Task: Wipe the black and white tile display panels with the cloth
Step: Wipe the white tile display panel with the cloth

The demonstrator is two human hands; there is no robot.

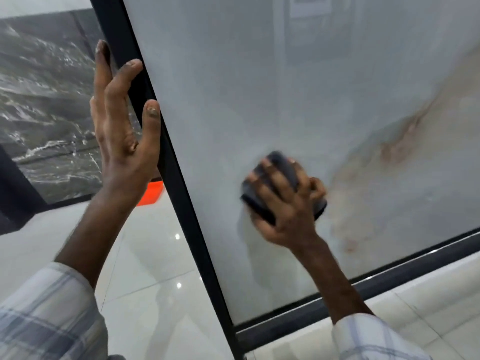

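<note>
A large white marble tile panel [259, 87] in a black frame [171, 162] fills the middle and right of the view. My right hand [283, 201] presses a dark folded cloth [283, 165] flat against the panel's lower middle, fingers spread over it and thumb curled at its side. My left hand [122, 120] holds the frame's left edge, thumb and one fingertip on the front of the black bar, the other fingers behind it. A black marble panel [44, 105] with white veins stands behind at the left.
Glossy white floor tiles [155, 268] lie below the panels. An orange object [152, 194] sits on the floor behind the frame edge. A brownish vein pattern [394, 146] runs across the white panel's right side.
</note>
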